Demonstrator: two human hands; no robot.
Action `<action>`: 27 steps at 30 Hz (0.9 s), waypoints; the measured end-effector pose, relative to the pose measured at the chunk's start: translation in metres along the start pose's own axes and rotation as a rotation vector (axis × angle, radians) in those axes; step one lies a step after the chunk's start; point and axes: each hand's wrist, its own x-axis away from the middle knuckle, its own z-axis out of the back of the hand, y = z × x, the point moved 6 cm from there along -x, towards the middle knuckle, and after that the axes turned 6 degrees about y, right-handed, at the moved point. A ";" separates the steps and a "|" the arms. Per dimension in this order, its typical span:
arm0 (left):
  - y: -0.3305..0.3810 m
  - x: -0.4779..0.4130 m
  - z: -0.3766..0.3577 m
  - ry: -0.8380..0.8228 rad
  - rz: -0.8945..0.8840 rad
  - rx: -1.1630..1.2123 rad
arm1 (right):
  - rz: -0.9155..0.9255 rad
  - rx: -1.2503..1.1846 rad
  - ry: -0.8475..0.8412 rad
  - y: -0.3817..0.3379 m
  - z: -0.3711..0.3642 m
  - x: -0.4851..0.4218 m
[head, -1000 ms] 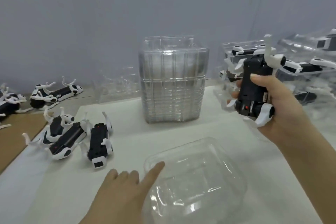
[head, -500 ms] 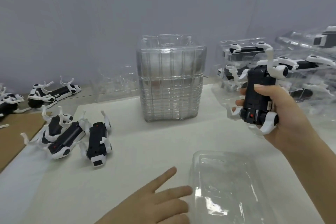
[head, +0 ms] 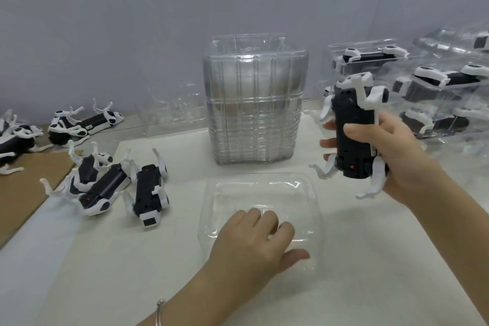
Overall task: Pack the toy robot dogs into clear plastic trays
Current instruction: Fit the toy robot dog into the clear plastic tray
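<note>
Our left hand (head: 251,243) rests with loosely bent fingers inside the empty clear tray (head: 311,193) on the counter (head: 370,259). Our right hand (head: 397,159) curls its fingers around a toy robot dog (head: 352,127), held up just right of that tray. Behind stands a stack of empty trays (head: 254,103). At the right, packed trays (head: 436,92) hold dogs.

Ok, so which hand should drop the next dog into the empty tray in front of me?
Right. The right hand grips a toy robot dog just right of the clear tray; the left hand rests on the tray, likely steadying it.
</note>
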 end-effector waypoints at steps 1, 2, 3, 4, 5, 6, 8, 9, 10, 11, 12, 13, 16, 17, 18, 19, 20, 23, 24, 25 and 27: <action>-0.004 -0.002 -0.001 0.003 0.053 -0.031 | -0.001 0.025 -0.013 0.002 -0.006 -0.002; -0.008 -0.003 0.001 0.018 0.108 -0.037 | 0.004 0.044 -0.020 0.003 -0.011 -0.004; -0.012 -0.004 0.005 0.060 0.153 -0.027 | 0.016 0.068 -0.027 0.003 -0.016 -0.007; -0.018 -0.001 0.010 0.119 0.183 -0.003 | 0.036 0.102 -0.037 0.002 -0.021 -0.010; -0.027 0.004 0.016 0.186 0.210 0.029 | 0.061 0.144 -0.048 0.000 -0.024 -0.013; -0.040 0.011 0.021 0.244 0.244 0.069 | 0.089 0.189 -0.061 -0.002 -0.028 -0.017; -0.074 0.030 0.024 0.281 0.376 0.220 | 0.146 0.275 -0.093 -0.005 -0.036 -0.023; -0.092 0.041 0.019 0.241 0.477 0.352 | 0.170 0.309 -0.107 -0.006 -0.041 -0.026; -0.106 0.050 0.009 0.166 0.592 0.524 | 0.192 0.344 -0.125 -0.005 -0.047 -0.027; -0.114 0.060 -0.003 0.074 0.712 0.716 | 0.211 0.378 -0.153 -0.003 -0.055 -0.029; -0.119 0.068 -0.016 -0.017 0.816 0.884 | 0.230 0.413 -0.191 0.000 -0.064 -0.029; -0.120 0.074 -0.027 -0.094 0.884 0.992 | 0.249 0.456 -0.234 0.004 -0.074 -0.029; -0.128 0.072 -0.048 -0.189 0.952 1.008 | 0.292 0.623 -0.362 0.015 -0.099 -0.030; -0.131 0.068 -0.053 -0.191 0.982 1.001 | 0.304 0.689 -0.397 0.019 -0.105 -0.033; -0.135 0.064 -0.058 -0.185 1.016 1.008 | 0.305 0.760 -0.428 0.022 -0.109 -0.038; -0.137 0.060 -0.063 -0.178 1.037 1.018 | 0.298 0.832 -0.460 0.027 -0.112 -0.043; -0.139 0.056 -0.067 -0.178 1.043 1.028 | 0.285 0.899 -0.491 0.031 -0.112 -0.050; -0.141 0.052 -0.073 -0.208 1.033 1.034 | 0.253 1.063 -0.549 0.040 -0.108 -0.067; -0.142 0.054 -0.074 -0.211 1.036 1.035 | 0.248 1.107 -0.565 0.041 -0.107 -0.071; -0.143 0.056 -0.075 -0.209 1.042 1.035 | 0.243 1.135 -0.579 0.042 -0.107 -0.075; -0.144 0.058 -0.078 -0.207 1.053 1.037 | 0.229 1.161 -0.601 0.044 -0.108 -0.078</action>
